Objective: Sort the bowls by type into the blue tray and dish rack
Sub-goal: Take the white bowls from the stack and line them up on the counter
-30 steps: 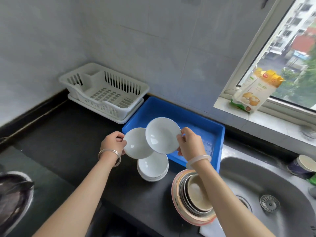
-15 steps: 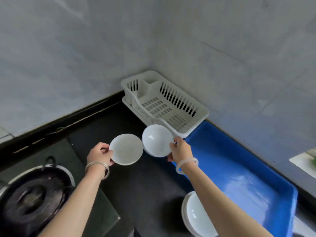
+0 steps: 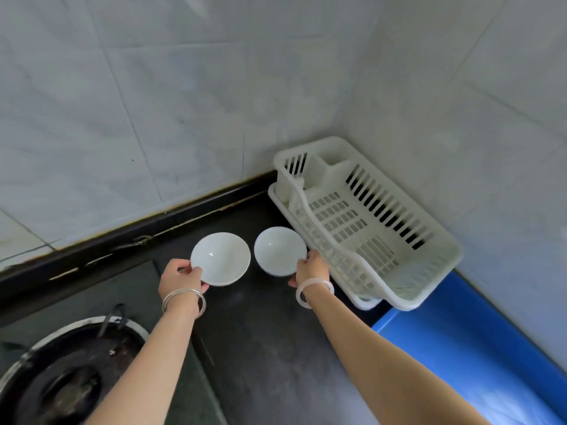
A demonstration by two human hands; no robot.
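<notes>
My left hand point(image 3: 181, 280) pinches the near rim of a white bowl point(image 3: 222, 257), held above the dark counter. My right hand point(image 3: 311, 269) grips the rim of a second, smaller-looking white bowl point(image 3: 277, 250), which hangs just left of the white plastic dish rack point(image 3: 408, 289). The rack stands in the corner against the tiled wall, with nothing in it. Only part of the blue tray point(image 3: 478, 354) shows at the lower right, and nothing lies on that part.
A black counter point(image 3: 264, 338) runs under both hands. A gas stove burner with a metal ring point(image 3: 64, 378) sits at the lower left. Grey tiled walls point(image 3: 184, 102) close the corner behind the rack.
The view has swung left, away from the sink and the stacked bowls. Both hands have carried their white bowls left, past the blue tray, to a spot beside the dish rack.
</notes>
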